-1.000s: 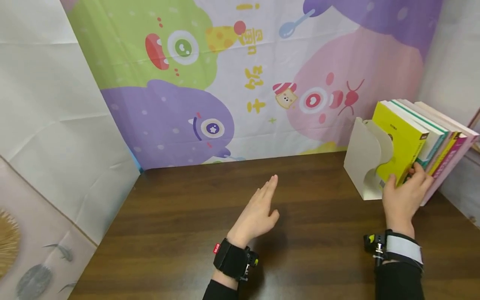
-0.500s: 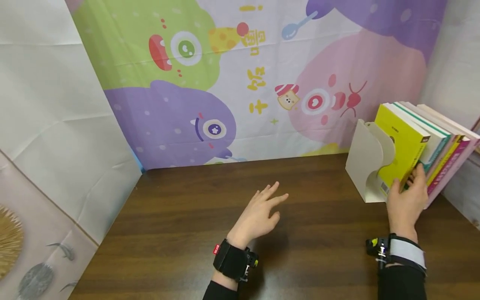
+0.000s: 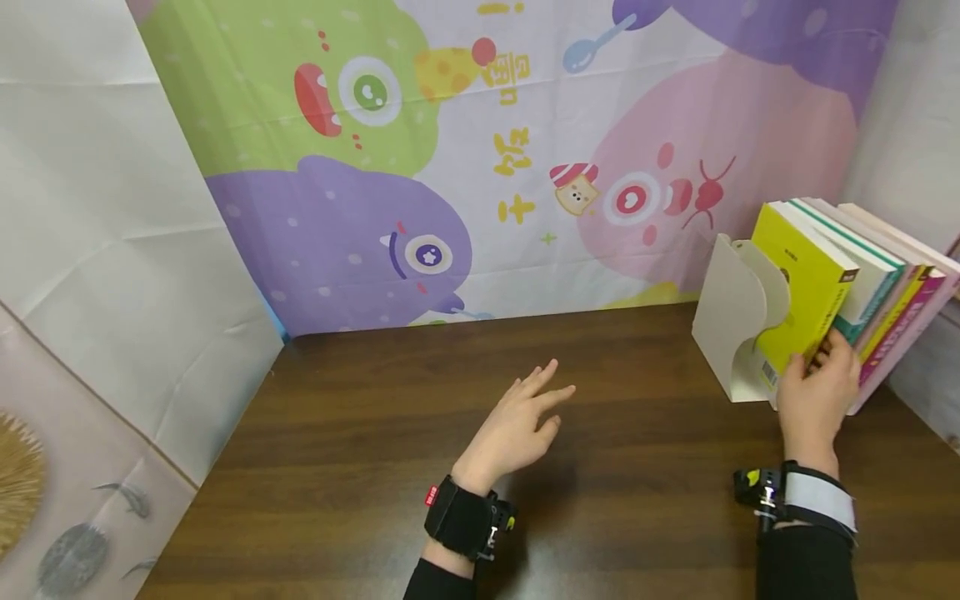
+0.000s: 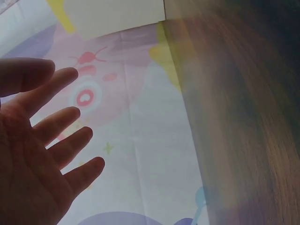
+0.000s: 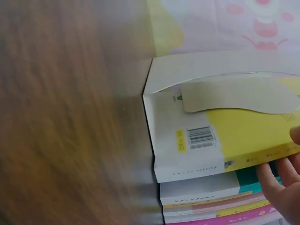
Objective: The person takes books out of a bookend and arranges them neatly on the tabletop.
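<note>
My right hand (image 3: 817, 400) is at the front of a row of books on the right, pinching a yellow book (image 3: 806, 275) by its spine. In the right wrist view the thumb lies on the yellow cover and the fingers (image 5: 269, 183) are tucked under the spine, against the book beside it. The yellow book (image 5: 253, 136) stands upright next to the cream side panel (image 3: 731, 325) of a book holder. My left hand (image 3: 506, 442) hovers over the middle of the table with fingers spread, holding nothing; the left wrist view shows its palm (image 4: 28, 168).
Right of the yellow book stand several more books, among them a white and teal one (image 3: 862, 292) and a pink one (image 3: 900, 325). A brown wooden table (image 3: 337, 467) lies below. Behind it hangs a cartoon-print cloth (image 3: 517, 275), and a white sheet (image 3: 135, 208) covers the left side.
My right fingers have drawn in towards the thumb around the yellow book's spine. My left fingers have spread apart, the hand staying in nearly the same place.
</note>
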A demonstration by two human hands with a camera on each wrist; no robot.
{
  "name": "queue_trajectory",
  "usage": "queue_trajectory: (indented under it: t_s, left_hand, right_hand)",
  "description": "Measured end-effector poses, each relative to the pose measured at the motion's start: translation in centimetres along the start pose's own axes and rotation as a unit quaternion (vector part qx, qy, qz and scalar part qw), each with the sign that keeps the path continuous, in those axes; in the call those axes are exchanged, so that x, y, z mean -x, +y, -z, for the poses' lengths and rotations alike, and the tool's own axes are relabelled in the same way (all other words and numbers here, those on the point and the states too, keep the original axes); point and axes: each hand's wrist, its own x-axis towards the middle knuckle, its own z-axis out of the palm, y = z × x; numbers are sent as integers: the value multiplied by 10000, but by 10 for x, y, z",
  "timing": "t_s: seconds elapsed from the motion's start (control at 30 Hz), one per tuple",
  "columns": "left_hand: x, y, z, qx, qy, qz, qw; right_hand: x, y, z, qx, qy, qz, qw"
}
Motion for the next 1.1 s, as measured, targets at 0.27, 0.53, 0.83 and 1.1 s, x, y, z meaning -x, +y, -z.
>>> queue_trajectory:
  t_s: [0.27,0.53,0.83,1.1]
  left_hand:
    - [0,0,1,4,42,-56,10000]
    - [1,0,2,-64,34,-16,10000]
    - [1,1,2,-41,55,-22,10000]
    - [1,2,2,-21,112,68,9999]
  right_hand:
    - [1,-1,0,103,-650,-230,9976]
    - [2,-2,1,208,-682,-397,9967]
    - [4,-5,4,51,-419,-473,9980]
    - [2,-2,9,-18,-474,-564,9973]
